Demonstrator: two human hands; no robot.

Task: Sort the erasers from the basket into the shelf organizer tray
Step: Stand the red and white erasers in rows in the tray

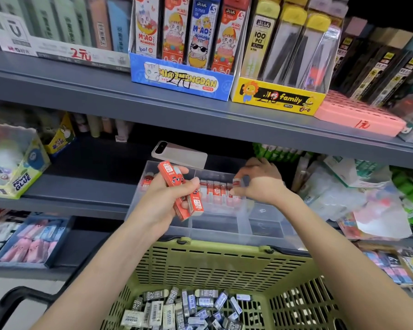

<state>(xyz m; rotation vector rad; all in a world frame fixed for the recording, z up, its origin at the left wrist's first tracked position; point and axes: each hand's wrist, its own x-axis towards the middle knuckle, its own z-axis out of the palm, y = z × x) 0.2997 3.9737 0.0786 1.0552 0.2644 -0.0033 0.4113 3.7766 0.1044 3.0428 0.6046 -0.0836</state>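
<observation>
My left hand grips a bunch of red-sleeved erasers above the front of the clear organizer tray on the middle shelf. My right hand reaches into the tray's middle compartment and pinches one red eraser at the right end of an upright row of red erasers. A few more red erasers stand in the tray's left compartment. Below, the green slotted basket holds several black, grey and blue-sleeved erasers.
A phone lies face down behind the tray. The grey upper shelf overhangs the tray closely. A glue box stands left, bagged goods crowd the right, and a blue box of pink erasers sits lower left.
</observation>
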